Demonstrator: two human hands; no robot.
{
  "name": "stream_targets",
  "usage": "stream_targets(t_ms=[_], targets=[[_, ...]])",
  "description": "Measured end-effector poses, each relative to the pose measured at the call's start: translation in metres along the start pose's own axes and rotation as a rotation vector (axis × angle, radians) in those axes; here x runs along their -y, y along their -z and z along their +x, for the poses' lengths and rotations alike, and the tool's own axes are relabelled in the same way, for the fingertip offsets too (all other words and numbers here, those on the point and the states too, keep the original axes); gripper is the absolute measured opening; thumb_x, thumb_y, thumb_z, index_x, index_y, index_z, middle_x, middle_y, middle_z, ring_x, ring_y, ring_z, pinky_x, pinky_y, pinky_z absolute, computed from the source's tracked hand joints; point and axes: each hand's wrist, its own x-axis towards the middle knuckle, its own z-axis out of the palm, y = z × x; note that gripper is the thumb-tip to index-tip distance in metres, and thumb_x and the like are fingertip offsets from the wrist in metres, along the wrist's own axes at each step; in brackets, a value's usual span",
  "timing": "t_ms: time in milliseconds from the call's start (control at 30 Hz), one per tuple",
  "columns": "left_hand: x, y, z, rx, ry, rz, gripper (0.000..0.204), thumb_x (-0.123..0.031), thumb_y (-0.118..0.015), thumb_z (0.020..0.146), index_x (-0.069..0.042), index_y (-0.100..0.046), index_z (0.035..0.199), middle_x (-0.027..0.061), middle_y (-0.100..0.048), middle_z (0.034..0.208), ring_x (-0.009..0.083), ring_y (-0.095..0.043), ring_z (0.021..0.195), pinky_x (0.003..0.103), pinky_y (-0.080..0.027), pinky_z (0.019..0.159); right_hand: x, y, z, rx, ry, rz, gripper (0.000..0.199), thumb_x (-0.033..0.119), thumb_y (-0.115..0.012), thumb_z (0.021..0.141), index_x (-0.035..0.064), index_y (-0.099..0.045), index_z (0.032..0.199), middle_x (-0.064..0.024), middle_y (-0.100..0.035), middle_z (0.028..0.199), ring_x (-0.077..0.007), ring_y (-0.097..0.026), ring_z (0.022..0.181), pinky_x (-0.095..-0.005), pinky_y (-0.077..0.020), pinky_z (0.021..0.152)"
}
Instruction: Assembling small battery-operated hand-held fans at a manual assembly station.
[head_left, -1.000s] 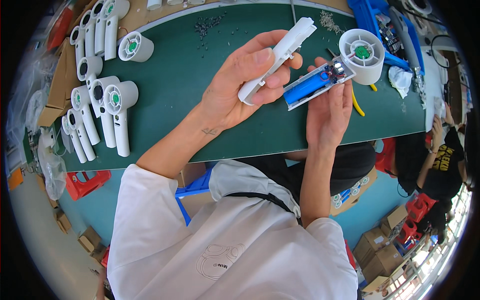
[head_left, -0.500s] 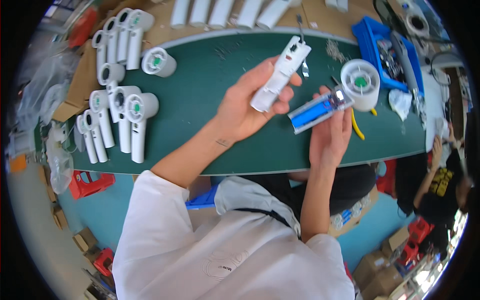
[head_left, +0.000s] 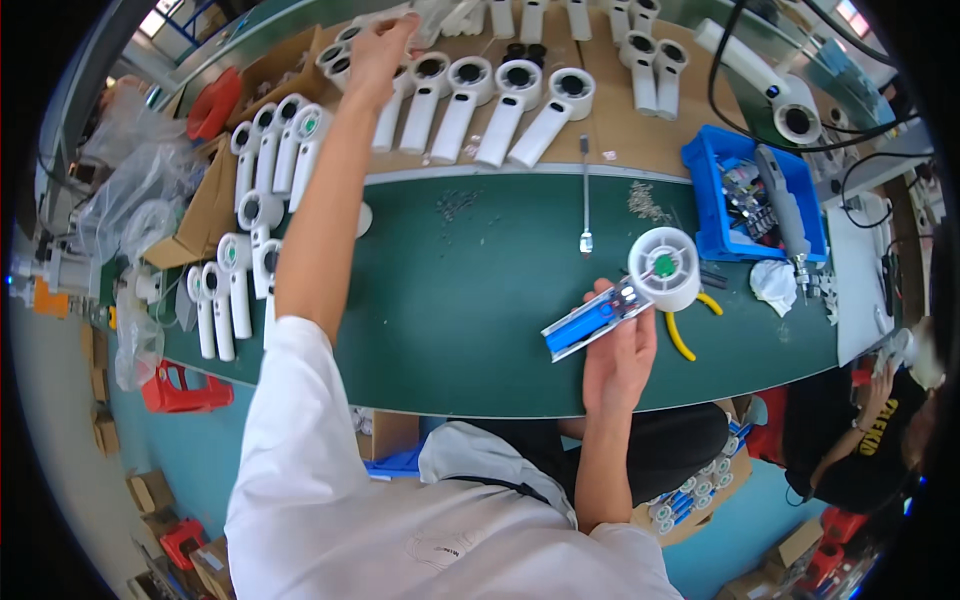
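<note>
In my right hand (head_left: 622, 362) rests a handheld fan with a round white head (head_left: 682, 290). Its handle is uncovered, showing a blue battery (head_left: 582, 328) and a small circuit area near the head. The fingers curl around the handle from below. My left hand (head_left: 378, 60) is stretched to the far left of the bench, among white parts (head_left: 430, 18) and above the back row of fans. Its fingers are bent together, and what they grip is too small to make out. A screwdriver (head_left: 586, 200) lies on the green mat, and yellow-handled pliers (head_left: 675, 335) lie beside the fan.
Several white fans stand at the left (head_left: 238, 270) and along the cardboard (head_left: 465, 100) behind. A blue bin (head_left: 712, 225) of parts and a grey electric screwdriver (head_left: 785, 205) are at the right. Small screws (head_left: 645, 200) lie on the mat. Another person (head_left: 850, 430) sits at the right.
My left hand has moved from the middle to the far left; the white handle cover it held no longer shows clearly. My right hand still holds the fan, and the view has shifted.
</note>
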Motion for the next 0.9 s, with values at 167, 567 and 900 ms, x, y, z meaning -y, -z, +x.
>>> stream_targets(t_ms=[167,567,900], targets=[[0.061,-0.026,0.109,-0.073,-0.378,0.849,0.046,-0.046,-0.072,0.075,-0.005,-0.071,0.096,0.0119,-0.072,0.089,0.0268,-0.068,0.082,0.036,-0.053,0.075,-0.001,0.000,-0.002,-0.065,-0.080,0.028,0.050,0.020,-0.063,0.093,-0.0010,-0.041,0.133,-0.0214,-0.057,0.123,-0.0282,-0.062,0.106,-0.0447,-0.0523,0.090],[0.052,-0.067,0.172,-0.096,-0.592,1.111,0.043,-0.043,-0.054,0.089,-0.003,-0.069,0.087,0.0233,-0.067,0.093,0.0417,-0.064,0.092,0.047,-0.051,0.079,0.005,-0.006,-0.004,-0.037,-0.177,0.054,0.051,0.019,-0.062,0.093,-0.0031,-0.041,0.133,-0.0218,-0.057,0.124,-0.0277,-0.060,0.111,-0.0415,-0.0489,0.095],[-0.123,-0.165,-0.179,0.887,-0.771,0.813,0.027,-0.032,-0.056,0.093,-0.008,-0.068,0.089,0.0135,-0.064,0.067,0.0336,-0.063,0.063,0.042,-0.049,0.060,0.016,0.006,-0.026,0.173,0.099,0.194,0.052,0.029,-0.053,0.097,-0.0018,-0.036,0.136,-0.0208,-0.056,0.121,-0.0304,-0.061,0.107,-0.0468,-0.0526,0.091]])
